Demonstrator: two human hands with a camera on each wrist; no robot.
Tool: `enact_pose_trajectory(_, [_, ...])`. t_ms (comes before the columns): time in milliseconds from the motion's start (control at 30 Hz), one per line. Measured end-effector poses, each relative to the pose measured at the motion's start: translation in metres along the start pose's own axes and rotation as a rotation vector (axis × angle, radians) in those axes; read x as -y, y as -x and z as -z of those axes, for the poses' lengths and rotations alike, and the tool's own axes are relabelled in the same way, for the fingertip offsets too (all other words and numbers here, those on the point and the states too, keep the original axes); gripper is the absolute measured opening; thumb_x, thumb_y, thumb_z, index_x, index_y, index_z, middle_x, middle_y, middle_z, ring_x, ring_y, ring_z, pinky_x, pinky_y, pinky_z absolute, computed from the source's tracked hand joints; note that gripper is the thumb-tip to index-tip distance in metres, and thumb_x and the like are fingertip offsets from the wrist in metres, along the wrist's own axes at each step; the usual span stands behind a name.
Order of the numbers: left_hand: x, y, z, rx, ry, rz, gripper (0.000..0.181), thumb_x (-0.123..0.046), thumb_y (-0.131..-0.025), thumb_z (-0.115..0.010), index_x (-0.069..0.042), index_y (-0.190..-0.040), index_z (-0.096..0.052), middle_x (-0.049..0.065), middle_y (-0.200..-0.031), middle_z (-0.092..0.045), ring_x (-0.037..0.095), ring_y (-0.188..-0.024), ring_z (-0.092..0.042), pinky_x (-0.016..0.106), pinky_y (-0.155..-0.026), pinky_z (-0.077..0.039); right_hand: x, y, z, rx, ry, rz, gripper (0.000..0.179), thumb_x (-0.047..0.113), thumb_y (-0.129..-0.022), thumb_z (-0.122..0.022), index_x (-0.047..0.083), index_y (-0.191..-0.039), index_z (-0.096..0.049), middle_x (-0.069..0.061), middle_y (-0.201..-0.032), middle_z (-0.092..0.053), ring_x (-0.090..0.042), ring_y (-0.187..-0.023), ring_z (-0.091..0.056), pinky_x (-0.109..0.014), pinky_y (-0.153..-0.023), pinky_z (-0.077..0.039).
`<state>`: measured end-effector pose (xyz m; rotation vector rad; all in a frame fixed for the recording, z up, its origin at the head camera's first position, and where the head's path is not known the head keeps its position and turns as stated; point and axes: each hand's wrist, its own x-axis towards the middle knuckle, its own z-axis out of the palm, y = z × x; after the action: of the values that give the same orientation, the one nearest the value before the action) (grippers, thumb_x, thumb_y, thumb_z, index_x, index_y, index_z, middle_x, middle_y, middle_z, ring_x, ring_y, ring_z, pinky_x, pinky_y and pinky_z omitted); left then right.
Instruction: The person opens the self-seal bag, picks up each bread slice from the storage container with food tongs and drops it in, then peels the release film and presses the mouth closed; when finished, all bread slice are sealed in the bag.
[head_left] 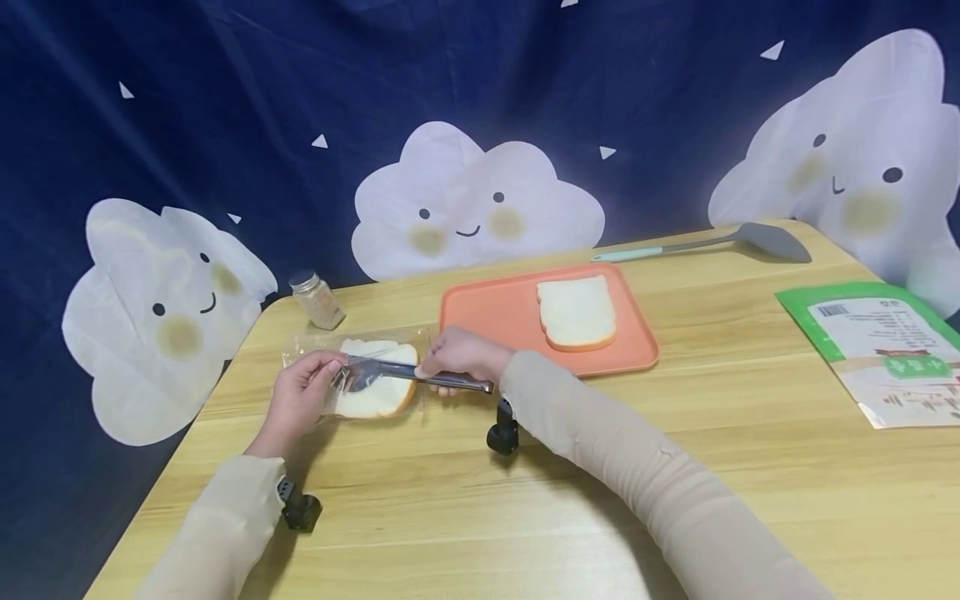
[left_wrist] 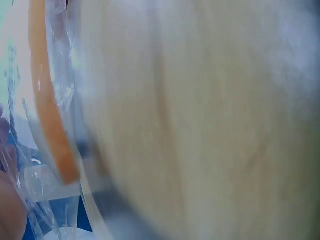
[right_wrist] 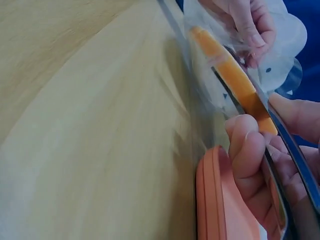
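A slice of bread [head_left: 377,396] with an orange crust lies in a clear plastic bag [head_left: 300,343] at the table's left. My left hand [head_left: 300,390] pinches the bag's left part between thumb and fingers. Metal tongs [head_left: 457,381] are held in my right hand [head_left: 467,354], their tips reaching left over the slice. In the right wrist view the two tong arms [right_wrist: 295,150] pass on either side of the bread's crust [right_wrist: 232,75]. The left wrist view shows the crust [left_wrist: 47,110] through the film, with much of that hand out of frame.
Right of the bag, an orange tray [head_left: 487,304] bears another bread slice [head_left: 577,310]. A small capped jar [head_left: 318,300] stands behind the bag. At the back right lies a turner [head_left: 750,240] with a pale green handle. A green and white packet [head_left: 885,346] lies far right.
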<state>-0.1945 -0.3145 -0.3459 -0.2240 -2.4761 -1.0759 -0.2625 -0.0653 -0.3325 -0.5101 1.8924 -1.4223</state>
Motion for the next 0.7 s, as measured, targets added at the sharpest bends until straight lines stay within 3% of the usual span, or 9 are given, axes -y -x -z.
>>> enact_pose_trajectory(267, [0.001,0.001,-0.001,0.002,0.029,-0.031,0.017,-0.009,-0.093,-0.055,0.004,-0.092,-0.066,-0.013,-0.093,-0.063,-0.010,-0.091,-0.053,0.006,-0.080,-0.041,-0.001,-0.004,-0.003,-0.018,0.096,-0.031,0.016,0.011,-0.091,-0.057,-0.002,-0.084,-0.063,-0.010,-0.065,-0.060,-0.016,-0.050,-0.053,-0.028,-0.053,-0.051])
enact_pose_trajectory(433, [0.001,0.001,-0.002,0.001,0.033,-0.025,0.015,-0.006,-0.092,-0.054,0.005,-0.092,-0.065,-0.001,-0.095,-0.066,-0.013,-0.091,-0.052,0.006,-0.081,-0.040,0.002,-0.002,-0.003,-0.017,0.208,-0.043,0.018,0.015,-0.095,-0.052,0.002,-0.085,-0.059,-0.007,-0.067,-0.056,-0.015,-0.053,-0.053,-0.029,-0.055,-0.049])
enact_pose_trajectory(700, [0.003,0.001,-0.001,0.005,0.004,-0.020,0.017,-0.008,-0.093,-0.053,0.004,-0.092,-0.065,0.018,-0.101,-0.065,-0.015,-0.092,-0.050,0.005,-0.082,-0.039,0.011,0.005,-0.003,0.007,0.287,-0.085,0.019,0.018,-0.096,-0.050,0.005,-0.082,-0.050,-0.005,-0.063,-0.052,-0.013,-0.051,-0.048,-0.024,-0.049,-0.042])
